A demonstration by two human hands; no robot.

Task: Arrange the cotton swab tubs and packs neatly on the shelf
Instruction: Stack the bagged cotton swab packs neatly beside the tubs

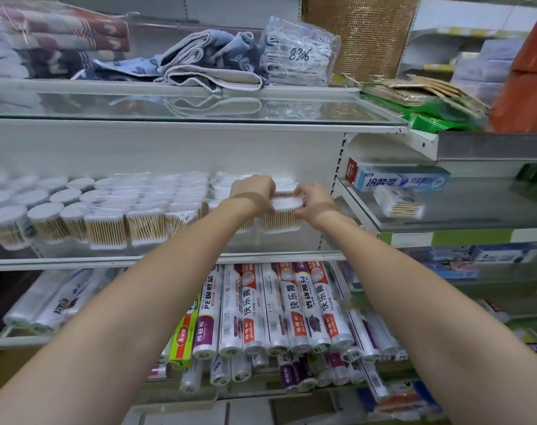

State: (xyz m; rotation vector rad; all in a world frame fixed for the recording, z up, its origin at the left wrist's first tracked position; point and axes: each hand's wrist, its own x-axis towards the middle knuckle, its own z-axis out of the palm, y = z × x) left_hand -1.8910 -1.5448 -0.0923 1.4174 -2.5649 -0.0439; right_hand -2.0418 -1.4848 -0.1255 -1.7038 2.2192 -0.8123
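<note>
Both grips, left hand [252, 188] and right hand [310, 200], clamped on light, stiff, likely slippery cotton swab tub [281, 215]; best held at lid ends.

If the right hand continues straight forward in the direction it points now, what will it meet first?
Probably the white back wall of the shelf. The right hand already grips the swab pack, and little seems to stand behind it, though depth is unclear.
</note>
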